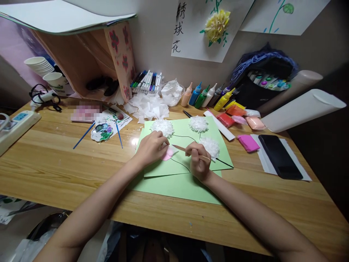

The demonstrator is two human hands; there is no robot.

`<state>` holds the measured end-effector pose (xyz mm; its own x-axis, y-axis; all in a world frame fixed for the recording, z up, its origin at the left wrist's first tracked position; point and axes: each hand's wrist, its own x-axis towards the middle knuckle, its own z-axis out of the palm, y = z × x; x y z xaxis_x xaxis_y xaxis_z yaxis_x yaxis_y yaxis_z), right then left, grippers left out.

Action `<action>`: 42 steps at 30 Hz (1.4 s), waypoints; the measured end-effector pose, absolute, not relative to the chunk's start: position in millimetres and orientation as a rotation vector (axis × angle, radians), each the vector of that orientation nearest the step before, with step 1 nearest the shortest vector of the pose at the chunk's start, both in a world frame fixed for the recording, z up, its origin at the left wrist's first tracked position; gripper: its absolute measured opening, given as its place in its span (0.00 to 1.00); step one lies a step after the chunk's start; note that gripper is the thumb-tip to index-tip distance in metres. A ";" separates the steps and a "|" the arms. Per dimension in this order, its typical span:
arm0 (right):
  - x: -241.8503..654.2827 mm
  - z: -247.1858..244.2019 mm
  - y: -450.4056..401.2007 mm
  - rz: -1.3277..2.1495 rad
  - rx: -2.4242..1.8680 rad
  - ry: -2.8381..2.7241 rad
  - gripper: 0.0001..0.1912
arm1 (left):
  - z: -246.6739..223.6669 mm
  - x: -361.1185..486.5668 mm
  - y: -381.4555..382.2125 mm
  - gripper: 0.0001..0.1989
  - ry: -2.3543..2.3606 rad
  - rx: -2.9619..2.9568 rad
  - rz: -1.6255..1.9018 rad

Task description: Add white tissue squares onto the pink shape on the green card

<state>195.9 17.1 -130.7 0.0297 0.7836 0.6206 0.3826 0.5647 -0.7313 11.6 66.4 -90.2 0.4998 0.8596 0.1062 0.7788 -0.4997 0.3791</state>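
My right hand [200, 160] grips a pointed wooden stick [180, 148], its tip aimed left toward my other hand. My left hand [154, 145] is closed, fingertips pinched at a small piece of white tissue paper [174, 149]. Just beneath them a flat pink patch [167, 154] lies on the light green sheet [163, 171]. Three fluffy white paper flowers, at the upper left [163, 127], upper right [199, 124] and right [210, 147], sit on this sheet among drawn black stems. Another green sheet [180, 189] lies underneath.
Behind the sheets are a heap of white tissue pieces [148, 106], markers [147, 80] and several paint bottles [201, 96]. To the right lie clay packets [248, 143] and a black phone [279, 156]. A paint palette [101, 132] with brushes [84, 135] is at left, near a power strip [17, 127].
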 end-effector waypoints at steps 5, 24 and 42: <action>196.7 -122.5 17.4 0.429 -0.950 -1.790 0.14 | -90.6 6.1 69.9 0.06 1.393 2.392 0.470; 200.6 -126.0 35.3 0.309 -0.959 -2.230 0.14 | -92.1 10.6 70.7 0.07 1.250 2.622 0.397; 182.3 -122.9 40.2 0.342 -1.092 -2.038 0.13 | -102.2 2.4 74.3 0.01 1.369 2.179 0.612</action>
